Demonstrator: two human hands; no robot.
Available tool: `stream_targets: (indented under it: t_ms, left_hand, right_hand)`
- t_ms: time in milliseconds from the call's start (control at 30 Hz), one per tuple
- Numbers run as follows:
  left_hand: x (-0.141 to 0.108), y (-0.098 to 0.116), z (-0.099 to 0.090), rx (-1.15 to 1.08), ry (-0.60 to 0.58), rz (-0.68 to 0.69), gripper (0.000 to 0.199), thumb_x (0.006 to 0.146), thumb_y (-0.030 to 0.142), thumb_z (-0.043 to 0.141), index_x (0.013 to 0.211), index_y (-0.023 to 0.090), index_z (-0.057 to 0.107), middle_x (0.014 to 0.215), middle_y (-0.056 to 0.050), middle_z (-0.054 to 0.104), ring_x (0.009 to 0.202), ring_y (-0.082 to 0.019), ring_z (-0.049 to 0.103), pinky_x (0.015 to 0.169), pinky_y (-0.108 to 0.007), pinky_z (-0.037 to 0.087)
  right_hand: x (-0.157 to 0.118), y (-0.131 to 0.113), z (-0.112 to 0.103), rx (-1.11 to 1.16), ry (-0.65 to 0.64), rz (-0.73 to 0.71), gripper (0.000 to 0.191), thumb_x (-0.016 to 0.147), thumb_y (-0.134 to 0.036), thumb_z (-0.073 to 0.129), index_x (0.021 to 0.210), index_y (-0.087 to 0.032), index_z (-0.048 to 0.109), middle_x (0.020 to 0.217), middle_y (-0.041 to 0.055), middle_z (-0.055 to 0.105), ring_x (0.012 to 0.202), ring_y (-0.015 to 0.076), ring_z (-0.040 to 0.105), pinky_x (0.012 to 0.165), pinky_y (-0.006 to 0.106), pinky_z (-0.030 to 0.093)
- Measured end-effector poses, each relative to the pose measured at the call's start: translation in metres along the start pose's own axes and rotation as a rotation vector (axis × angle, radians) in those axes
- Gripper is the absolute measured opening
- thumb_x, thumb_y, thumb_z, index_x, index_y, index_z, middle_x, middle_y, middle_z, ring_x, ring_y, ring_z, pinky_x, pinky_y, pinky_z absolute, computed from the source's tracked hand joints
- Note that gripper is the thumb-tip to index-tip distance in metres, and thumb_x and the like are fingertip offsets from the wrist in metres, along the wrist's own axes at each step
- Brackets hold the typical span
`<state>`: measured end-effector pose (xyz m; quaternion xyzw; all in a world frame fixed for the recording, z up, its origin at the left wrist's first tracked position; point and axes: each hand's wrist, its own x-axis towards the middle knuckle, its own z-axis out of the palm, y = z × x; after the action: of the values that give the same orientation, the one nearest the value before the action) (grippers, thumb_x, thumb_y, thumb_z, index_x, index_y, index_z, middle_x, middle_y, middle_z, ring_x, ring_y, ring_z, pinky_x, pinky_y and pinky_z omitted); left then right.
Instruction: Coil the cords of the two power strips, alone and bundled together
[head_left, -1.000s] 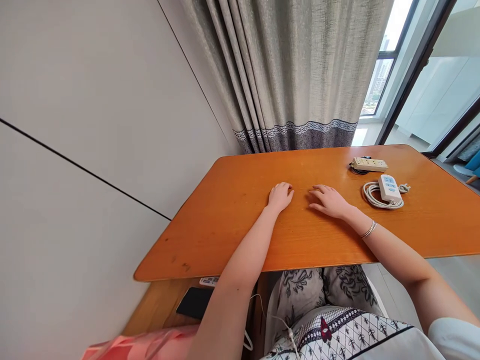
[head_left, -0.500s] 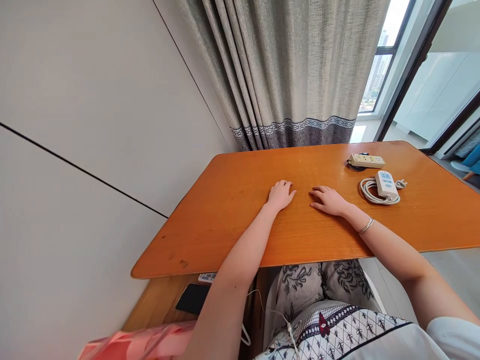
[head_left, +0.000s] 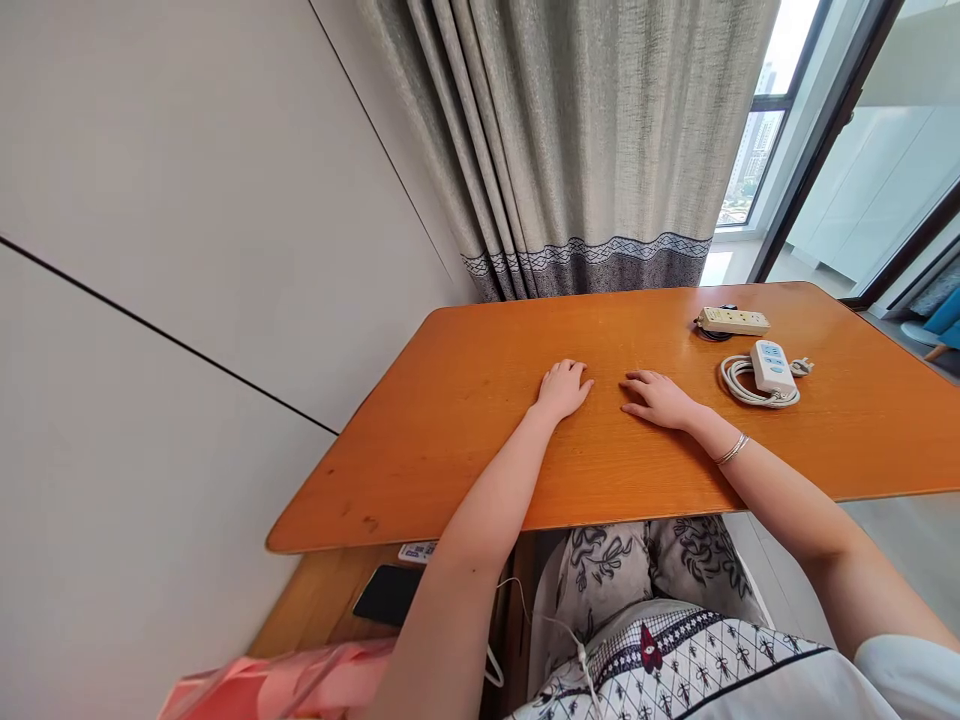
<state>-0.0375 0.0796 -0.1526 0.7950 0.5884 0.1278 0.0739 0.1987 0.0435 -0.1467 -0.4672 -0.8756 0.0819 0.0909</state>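
Observation:
My left hand [head_left: 562, 389] lies palm down on the orange-brown wooden table [head_left: 465, 410], fingers apart and holding nothing. A short way to its right, my right hand [head_left: 657, 399] rests flat on the same surface, open, its fingers pointing left; a silver bracelet [head_left: 733, 449] circles that wrist. The nearest object to my right hand is a white power strip [head_left: 772, 367] with its pale cable [head_left: 739, 385] coiled beside it. Behind that sits a cream power strip [head_left: 733, 321] with a dark cord.
A grey curtain [head_left: 600, 150] hangs behind the table, and a white wall [head_left: 187, 200] runs along the left. Below the table's front edge lie a dark phone [head_left: 386, 594] and a pink bag [head_left: 322, 685]. Glass doors stand at the right.

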Motion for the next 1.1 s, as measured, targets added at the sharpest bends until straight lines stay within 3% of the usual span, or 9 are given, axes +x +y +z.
stream_targets:
  t_ms: [633,833,967,1100]
  left_hand:
    - [0.000,0.000,-0.001,0.012,-0.020,0.004,0.048,0.099,0.038,0.048,0.139,0.013,0.058,0.144,-0.020,0.057,0.135,-0.035,0.051,0.114,-0.048,0.039]
    - [-0.001,0.000,-0.002,0.012,-0.023,-0.004,0.047,0.099,0.038,0.048,0.138,0.014,0.059,0.142,-0.019,0.057,0.134,-0.035,0.051,0.113,-0.049,0.040]
    - [0.000,-0.001,-0.001,0.008,-0.023,-0.002,0.046,0.099,0.039,0.048,0.138,0.015,0.059,0.143,-0.019,0.057,0.135,-0.034,0.051,0.113,-0.048,0.040]
    - [0.000,-0.002,0.000,0.007,-0.020,0.004,0.047,0.099,0.039,0.048,0.138,0.014,0.058,0.143,-0.020,0.057,0.134,-0.034,0.052,0.113,-0.047,0.040]
  right_hand:
    - [0.000,-0.001,0.000,-0.007,-0.015,0.002,0.056,0.099,-0.042,0.058,0.145,-0.009,0.057,0.153,0.0224,0.051,0.143,0.0354,0.049,0.120,0.049,0.038]
    - [-0.001,-0.002,-0.009,0.028,0.000,-0.041,0.051,0.096,-0.041,0.062,0.140,-0.014,0.062,0.149,0.0203,0.056,0.138,0.0332,0.055,0.118,0.048,0.042]
    - [-0.009,0.016,-0.035,0.014,0.205,0.018,0.047,0.096,-0.042,0.059,0.133,-0.014,0.066,0.143,0.0199,0.061,0.133,0.0348,0.058,0.115,0.051,0.044]
    - [-0.032,0.051,-0.070,0.001,0.552,0.287,0.042,0.096,-0.039,0.055,0.129,-0.017,0.067,0.134,0.0184,0.066,0.129,0.0354,0.059,0.113,0.055,0.044]
